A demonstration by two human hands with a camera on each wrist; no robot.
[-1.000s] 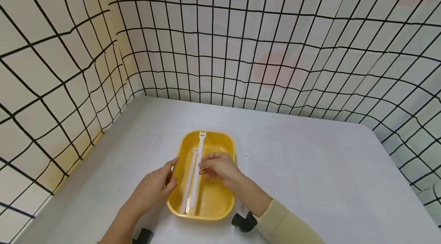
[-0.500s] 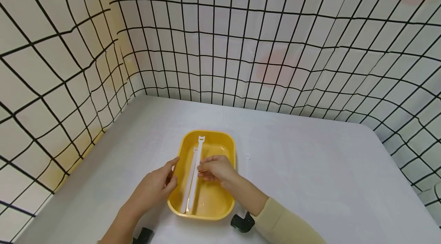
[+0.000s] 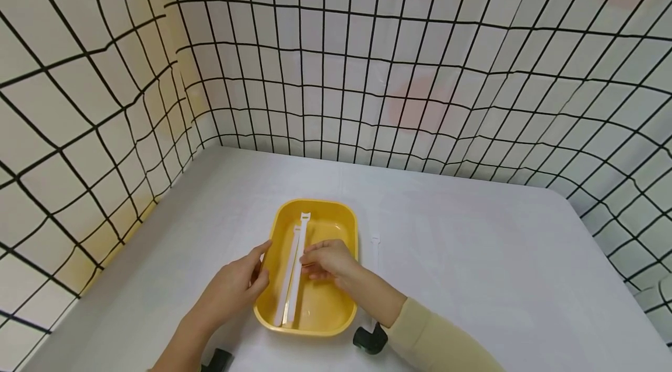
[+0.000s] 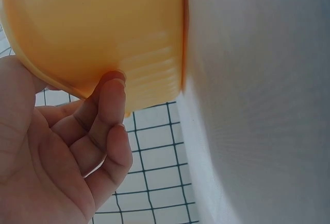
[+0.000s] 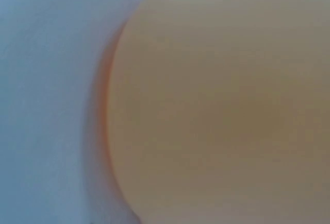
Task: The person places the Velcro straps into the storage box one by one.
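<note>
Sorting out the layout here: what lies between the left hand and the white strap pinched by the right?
In the head view: the yellow tray's left wall, then a second white strap.

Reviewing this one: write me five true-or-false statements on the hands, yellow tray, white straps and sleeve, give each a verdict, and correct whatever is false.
1. The right hand pinches a white strap. True.

2. A second strap lies in the yellow tray, to the left of the pinched one. True.

3. Both hands pinch straps. False: the left hand holds the tray at its left side.

4. Every strap in view is inside the tray. False: a third strap lies on the table, right of the tray.

5. The sleeve on the right arm is pale yellow. True.
</note>
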